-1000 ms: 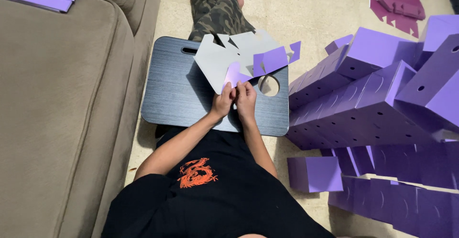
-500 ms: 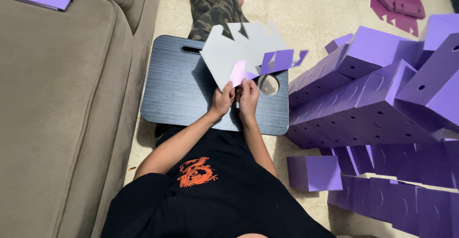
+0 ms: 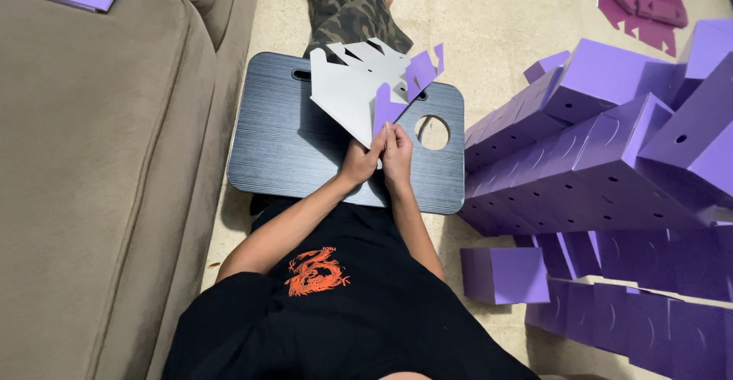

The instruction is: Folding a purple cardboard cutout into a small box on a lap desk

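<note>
purple boxes [image 3: 611, 166] cut off right, fingertips hidden

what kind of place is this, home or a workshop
Most likely a living room at home, used for box folding. A beige sofa stands on the left, the person sits on a pale carpeted floor with a dark lap tray over the legs, and folded purple boxes pile up on the right.

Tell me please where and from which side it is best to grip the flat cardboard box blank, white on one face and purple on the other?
Probably at the near corner of the flat white-and-purple cardboard box blank, from the person's own side. There left hand and right hand already pinch a purple flap. The far edge carries loose notched tabs and tilts up off the dark lap tray.
</note>
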